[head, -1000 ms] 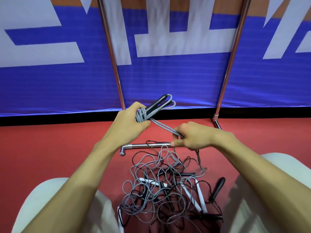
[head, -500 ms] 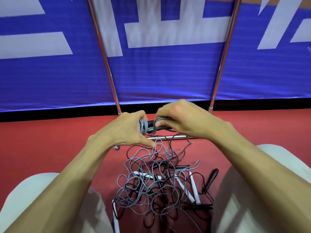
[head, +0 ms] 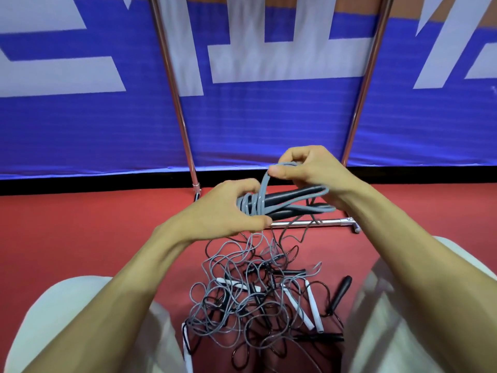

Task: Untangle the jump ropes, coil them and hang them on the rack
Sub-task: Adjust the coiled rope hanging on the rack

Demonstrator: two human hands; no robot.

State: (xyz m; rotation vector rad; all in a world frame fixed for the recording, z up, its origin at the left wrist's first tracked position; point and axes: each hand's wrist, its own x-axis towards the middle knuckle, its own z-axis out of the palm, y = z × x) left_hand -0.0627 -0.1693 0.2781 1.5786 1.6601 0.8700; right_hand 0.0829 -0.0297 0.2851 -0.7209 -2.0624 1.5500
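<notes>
The left hand (head: pixel 228 211) has its grip closed on a bundle (head: pixel 293 201) of grey rope folded along two black handles, thumb under it and fingers over the top, held above the floor (head: pixel 80 232) in front of the rack (head: pixel 176 103). The right hand (head: pixel 312 170) pinches a loop of the same grey cord between thumb and fingers and lifts it just above the bundle. Several turns are already wound crosswise round the bundle's left end, beside the left thumb. I judge this to be the closing wrap on one rope: its length is gathered and what remains is to tuck or cinch the loop so the coil holds. That rope is not yet hung. The rack's two uprights and its base bar (head: pixel 309 223) show bare, and its top is out of view, so I cannot tell whether anything hangs there. Most of the job is left: between the person's knees lies a pile (head: pixel 250 300) of grey and black cords looped through one another, with white handles (head: pixel 312 310) and a black handle (head: pixel 340 294) in it. Thin black cords rise from the pile behind the bundle; whether they catch on it I cannot tell.
</notes>
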